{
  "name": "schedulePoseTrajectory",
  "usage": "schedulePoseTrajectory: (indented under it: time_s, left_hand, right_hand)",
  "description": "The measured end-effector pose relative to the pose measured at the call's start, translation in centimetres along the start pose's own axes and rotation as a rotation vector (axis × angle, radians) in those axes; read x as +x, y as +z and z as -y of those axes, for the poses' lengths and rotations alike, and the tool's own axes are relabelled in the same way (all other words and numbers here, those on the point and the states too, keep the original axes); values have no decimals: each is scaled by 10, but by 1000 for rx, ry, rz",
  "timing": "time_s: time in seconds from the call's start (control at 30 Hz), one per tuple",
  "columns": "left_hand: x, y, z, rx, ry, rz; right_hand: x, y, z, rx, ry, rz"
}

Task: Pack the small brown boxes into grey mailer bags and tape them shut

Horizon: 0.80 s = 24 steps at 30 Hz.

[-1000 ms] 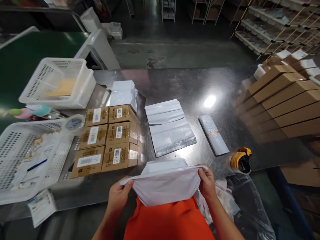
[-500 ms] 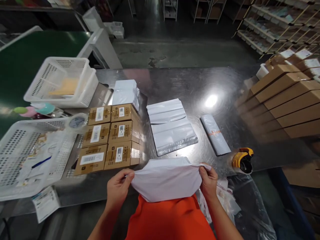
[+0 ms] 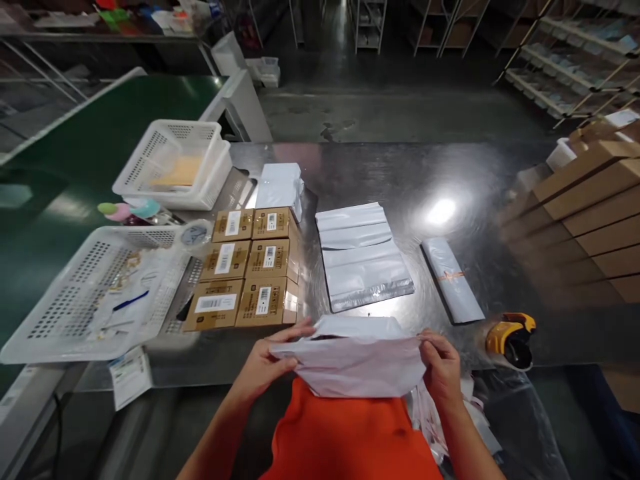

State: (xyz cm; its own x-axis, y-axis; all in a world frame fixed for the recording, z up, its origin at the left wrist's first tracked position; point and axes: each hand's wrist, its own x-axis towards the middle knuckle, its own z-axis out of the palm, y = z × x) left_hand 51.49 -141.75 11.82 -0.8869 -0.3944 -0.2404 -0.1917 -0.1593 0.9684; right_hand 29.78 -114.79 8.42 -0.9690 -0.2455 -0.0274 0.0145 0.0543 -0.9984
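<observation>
A white plastic mailing bag is held in front of my orange top at the near table edge. Its mouth shows a narrow gap along the top. My left hand has the bag's left corner between thumb and fingers, the fingers reaching over its upper edge. At the right corner, my right hand pinches the edge. Just beyond lies a stack of flat white mailing bags. A rolled bundle of bags with an orange band is farther right.
Brown barcoded boxes stand left of the bag stack. White baskets and a tape roll are farther left. A yellow-black tape dispenser sits near the right front edge. Large cartons line the right.
My left hand has shifted from pinching the bag's corner to reaching its fingers over the upper edge. A gap now shows at the bag's mouth. The view has turned left.
</observation>
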Motion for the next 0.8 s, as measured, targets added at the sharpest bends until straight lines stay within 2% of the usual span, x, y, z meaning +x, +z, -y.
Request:
schedulePoseTrajectory:
  time_s: [0.07, 0.2, 0.3, 0.37, 0.47, 0.57, 0.7, 0.8]
  left_hand:
    - [2, 6, 2, 29, 12, -109]
    - [2, 22, 14, 101, 104, -398]
    - [-4, 25, 23, 57, 138, -442]
    - [-5, 24, 29, 9, 103, -431]
    - [1, 24, 36, -92, -52, -499]
    - [10, 30, 37, -279, -224, -559]
    - [12, 33, 27, -391, -258, -582]
    - [8, 28, 19, -447, -265, -508]
  right_hand:
    - [-1, 4, 1, -37, -63, -68]
    - [-12, 15, 5, -135, -186, -162]
    - [-21, 19, 7, -152, -333, -186]
    - [-23, 21, 6, -176, -349, -190]
    - [-20, 25, 1, -228, -170, -219]
    - [-12, 27, -5, -149, 70, -145]
    - [-7, 24, -8, 46, 250, -64]
    - [-6, 21, -13, 128, 302, -60]
